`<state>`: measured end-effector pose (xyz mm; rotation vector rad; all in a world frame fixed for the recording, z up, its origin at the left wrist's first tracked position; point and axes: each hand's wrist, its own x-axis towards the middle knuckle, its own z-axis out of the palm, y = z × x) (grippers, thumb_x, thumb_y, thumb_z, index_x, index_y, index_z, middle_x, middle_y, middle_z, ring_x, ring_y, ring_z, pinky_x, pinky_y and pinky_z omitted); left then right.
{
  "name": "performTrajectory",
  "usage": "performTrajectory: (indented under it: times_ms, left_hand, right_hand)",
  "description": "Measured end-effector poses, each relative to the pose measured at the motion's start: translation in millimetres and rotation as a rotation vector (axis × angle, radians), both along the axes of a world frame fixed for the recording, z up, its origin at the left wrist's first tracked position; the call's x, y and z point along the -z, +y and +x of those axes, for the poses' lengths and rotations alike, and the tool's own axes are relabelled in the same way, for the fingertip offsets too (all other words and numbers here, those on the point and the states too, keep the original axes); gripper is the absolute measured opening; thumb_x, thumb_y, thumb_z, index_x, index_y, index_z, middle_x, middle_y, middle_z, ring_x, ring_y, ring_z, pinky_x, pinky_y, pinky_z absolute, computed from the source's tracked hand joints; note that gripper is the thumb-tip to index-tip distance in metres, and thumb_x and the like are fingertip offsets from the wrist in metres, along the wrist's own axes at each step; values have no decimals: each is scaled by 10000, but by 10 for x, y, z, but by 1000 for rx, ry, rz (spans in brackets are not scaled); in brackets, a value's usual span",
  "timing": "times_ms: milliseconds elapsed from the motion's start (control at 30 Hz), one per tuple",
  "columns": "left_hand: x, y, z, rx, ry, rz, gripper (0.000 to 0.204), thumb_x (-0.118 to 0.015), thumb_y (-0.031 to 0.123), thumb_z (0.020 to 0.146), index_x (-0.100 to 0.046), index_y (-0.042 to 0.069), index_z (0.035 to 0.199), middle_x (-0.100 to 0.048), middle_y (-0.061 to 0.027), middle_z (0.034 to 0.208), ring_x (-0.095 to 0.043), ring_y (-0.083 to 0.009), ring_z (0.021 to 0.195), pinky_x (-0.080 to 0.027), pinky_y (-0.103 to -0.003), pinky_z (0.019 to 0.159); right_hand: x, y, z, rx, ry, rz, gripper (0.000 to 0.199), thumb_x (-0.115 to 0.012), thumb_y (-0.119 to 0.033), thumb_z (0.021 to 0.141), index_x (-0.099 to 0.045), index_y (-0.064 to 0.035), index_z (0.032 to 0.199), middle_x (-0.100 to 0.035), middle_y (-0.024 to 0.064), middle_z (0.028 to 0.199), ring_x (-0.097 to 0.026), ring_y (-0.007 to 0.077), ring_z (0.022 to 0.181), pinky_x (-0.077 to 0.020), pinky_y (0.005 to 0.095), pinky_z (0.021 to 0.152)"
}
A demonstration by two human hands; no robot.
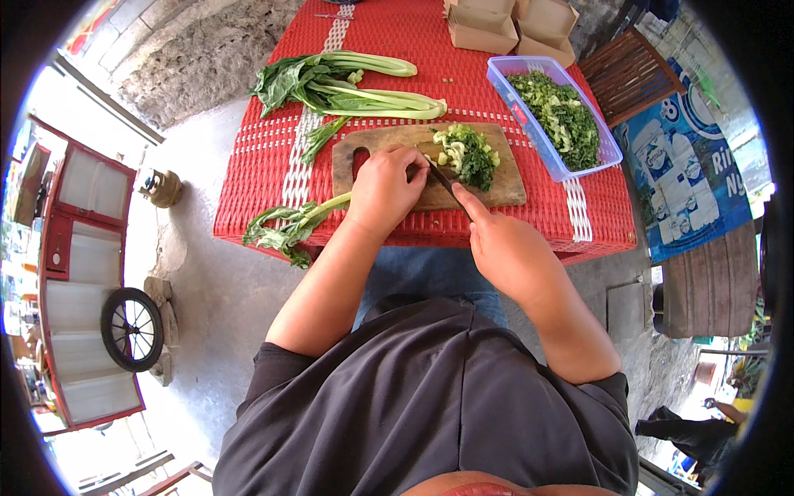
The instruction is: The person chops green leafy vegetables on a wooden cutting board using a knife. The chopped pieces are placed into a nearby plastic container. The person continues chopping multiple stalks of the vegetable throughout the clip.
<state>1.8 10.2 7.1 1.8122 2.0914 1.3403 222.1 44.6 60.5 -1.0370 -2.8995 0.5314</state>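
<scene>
My left hand (385,187) is closed over a leafy green stalk (291,227) on the wooden cutting board (511,188). The stalk's leaves trail off the board to the left, over the table's near edge; its other end is hidden under my fingers. In my right hand (511,252) is a dark-bladed knife (447,183), its handle mostly covered by my palm. The blade lies close to my left fingertips, at the stalk's cut end. Just right of the blade sits a heap of chopped greens (471,157).
Whole leafy greens (347,87) lie beyond the board. A clear plastic container (608,157) of chopped greens stands at the right of the red woven table (273,165). Cardboard boxes (484,37) are at the back. A wooden chair (630,78) stands beyond the right edge.
</scene>
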Motion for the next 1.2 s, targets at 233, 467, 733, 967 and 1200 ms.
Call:
performTrajectory:
  times_ms: [233, 467, 733, 967, 1200]
  left_hand:
    - [-15, -11, 22, -22, -13, -37, 112, -749, 98, 799, -718, 44, 892, -725, -138, 915, -697, -344, 908, -549, -416, 824]
    - [-2, -18, 14, -17, 0, -18, 140, -754, 85, 779, -705, 41, 903, -717, -154, 942, -688, -370, 913, -548, -427, 831]
    - [-34, -28, 23, -30, -14, -41, 146, -754, 92, 781, -710, 42, 910, -716, -157, 937, -689, -371, 915, -546, -432, 831]
    - [-22, -23, 3, -13, -13, -29, 121, -739, 91, 788, -715, 43, 897, -726, -147, 932, -691, -367, 910, -548, -426, 830]
    - [-7, -1, 3, -12, -20, -27, 92, -734, 88, 793, -704, 37, 863, -720, -137, 914, -688, -354, 919, -542, -421, 836]
  right_hand:
    - [-248, -171, 256, 39, -63, -74, 606, -531, -130, 999, -356, -128, 1579, -674, 222, 762, -673, 401, 690, -520, 544, 649]
    - [-343, -233, 299, 47, 4, -81, 605, -530, -131, 1008, -345, -131, 1584, -668, 231, 766, -670, 404, 698, -512, 544, 652]
    - [-239, -178, 203, 30, 37, -53, 606, -537, -121, 998, -358, -118, 1577, -659, 228, 745, -666, 413, 699, -512, 551, 654]
    - [-102, -62, 46, 9, 27, -54, 605, -520, -118, 992, -363, -120, 1576, -674, 233, 773, -674, 414, 696, -532, 545, 656]
    - [-52, -51, 39, 4, -16, -27, 633, -530, -95, 967, -366, -122, 1577, -683, 229, 780, -681, 409, 695, -536, 549, 647]
